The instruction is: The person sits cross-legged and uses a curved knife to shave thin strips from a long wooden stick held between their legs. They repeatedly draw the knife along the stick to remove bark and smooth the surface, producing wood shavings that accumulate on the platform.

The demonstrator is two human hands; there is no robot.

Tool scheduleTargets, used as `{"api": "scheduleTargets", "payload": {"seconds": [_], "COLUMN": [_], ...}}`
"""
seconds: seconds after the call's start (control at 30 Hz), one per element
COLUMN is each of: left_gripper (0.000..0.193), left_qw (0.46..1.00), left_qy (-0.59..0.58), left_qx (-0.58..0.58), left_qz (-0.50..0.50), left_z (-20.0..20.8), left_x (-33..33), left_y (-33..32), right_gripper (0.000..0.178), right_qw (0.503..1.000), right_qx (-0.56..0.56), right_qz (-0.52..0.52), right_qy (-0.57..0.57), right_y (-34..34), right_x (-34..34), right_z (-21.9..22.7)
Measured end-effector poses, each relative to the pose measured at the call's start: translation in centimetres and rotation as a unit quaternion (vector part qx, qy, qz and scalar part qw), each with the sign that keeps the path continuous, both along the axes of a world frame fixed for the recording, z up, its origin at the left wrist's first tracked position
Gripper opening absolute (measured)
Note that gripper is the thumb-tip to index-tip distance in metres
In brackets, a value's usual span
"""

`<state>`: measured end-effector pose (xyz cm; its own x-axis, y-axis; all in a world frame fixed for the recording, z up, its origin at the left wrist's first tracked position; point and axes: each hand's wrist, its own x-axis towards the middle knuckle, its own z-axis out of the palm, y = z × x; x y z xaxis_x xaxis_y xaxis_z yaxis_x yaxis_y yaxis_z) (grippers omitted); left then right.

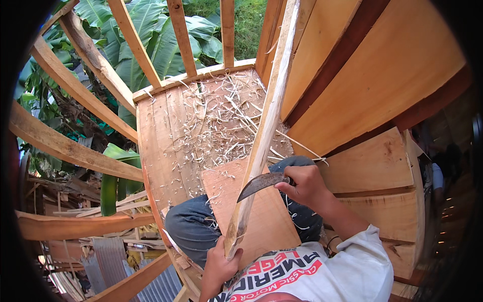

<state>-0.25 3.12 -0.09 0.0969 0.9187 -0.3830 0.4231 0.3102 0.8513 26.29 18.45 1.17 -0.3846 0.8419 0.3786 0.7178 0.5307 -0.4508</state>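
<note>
A long pale wooden pole (pixel 260 146) slants from my lap up past the top edge of the view. Its near end is gripped by my left hand (pixel 221 262), fingers wrapped round it. My right hand (pixel 304 185) is closed on the handle of a knife (pixel 261 184) with a broad, dark, curved blade. The blade lies across the pole, its tip pointing left. Beneath the pole, a flat wooden board (pixel 264 226) rests over my legs. Whether the blade's edge bites into the wood cannot be made out.
Curled wood shavings (pixel 221 118) cover much of the plank floor (pixel 163 141) in front of me. A slatted wooden railing (pixel 85 151) curves along the left, with banana leaves and scrap timber beyond it. A wooden panel wall (pixel 377 75) stands close on the right.
</note>
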Motion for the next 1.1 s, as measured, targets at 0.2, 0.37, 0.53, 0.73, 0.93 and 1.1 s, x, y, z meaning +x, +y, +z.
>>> {"api": "scheduleTargets", "payload": {"seconds": [0.2,0.37,0.53,0.73,0.93,1.1], "left_gripper": [0.035,0.037,0.037,0.029,0.03,0.03], "left_qw": [0.996,0.992,0.996,0.988,0.994,0.993], "left_qy": [-0.061,-0.082,-0.075,-0.082,-0.028,0.07], "left_qx": [-0.063,-0.098,-0.044,-0.131,-0.099,-0.047], "left_qz": [0.007,0.015,0.006,0.012,0.031,0.08], "left_z": [0.4,0.4,-0.5,0.8,0.5,0.3], "left_x": [2.1,2.2,1.7,2.7,3.1,2.5], "left_y": [-0.9,-2.8,-2.4,-2.3,-2.4,-1.9], "right_gripper": [0.065,0.068,0.066,0.066,0.064,0.063], "right_qw": [0.99,0.968,0.995,0.981,0.978,0.992], "right_qx": [0.058,-0.065,-0.079,-0.1,-0.104,-0.103], "right_qz": [-0.13,-0.228,-0.03,-0.138,-0.168,-0.036], "right_qy": [-0.022,0.086,0.051,0.098,0.069,-0.058], "right_y": [4.9,8.6,3.1,5.6,6.2,-0.7], "right_x": [2.5,6.6,1.4,2.0,4.4,-0.5], "right_z": [0.0,-0.5,-1.2,-2.2,-1.0,-0.6]}}
